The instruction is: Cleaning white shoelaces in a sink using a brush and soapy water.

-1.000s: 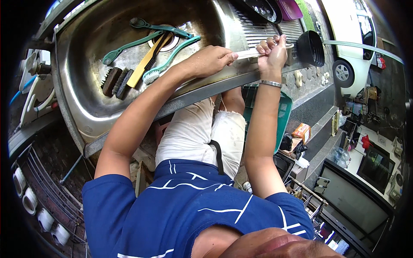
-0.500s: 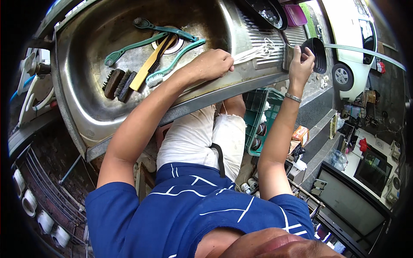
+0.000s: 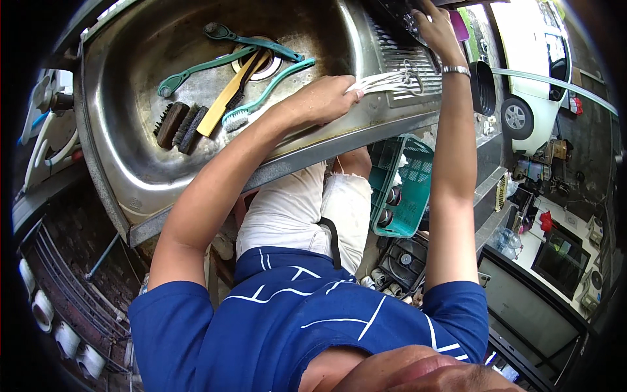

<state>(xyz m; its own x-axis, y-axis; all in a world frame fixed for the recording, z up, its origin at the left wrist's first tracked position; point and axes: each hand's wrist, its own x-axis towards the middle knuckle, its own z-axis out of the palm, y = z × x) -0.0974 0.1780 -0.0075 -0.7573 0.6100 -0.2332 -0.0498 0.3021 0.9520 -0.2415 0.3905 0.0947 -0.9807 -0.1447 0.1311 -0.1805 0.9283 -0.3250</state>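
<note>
My left hand (image 3: pixel 333 99) is closed around a bundle of thin white pieces (image 3: pixel 382 82) with wire-like loops at their far end. The bundle lies over the ribbed drainboard of the steel sink. My right hand (image 3: pixel 439 31) reaches over the black pan (image 3: pixel 397 23) at the far right, thumb apart from the fingers; some fingertips are hard to see. Inside the sink lie several green-handled brushes (image 3: pixel 208 70), a wooden-handled brush (image 3: pixel 221 108), and two dark brush heads (image 3: pixel 171 123) side by side. A black ribbed container (image 3: pixel 483 88) stands beside my right wrist.
The sink's front rim (image 3: pixel 287 161) runs between me and the basin. A green plastic crate (image 3: pixel 418 215) sits below the drainboard. A purple container (image 3: pixel 460 26) is behind my right hand. A white car (image 3: pixel 532 78) is parked beyond, and a clear hose (image 3: pixel 555 78) stretches rightward.
My right hand has left the black ribbed container and moved up to the black pan. My left hand stays at the sink's front with the white bundle, which has shifted slightly right.
</note>
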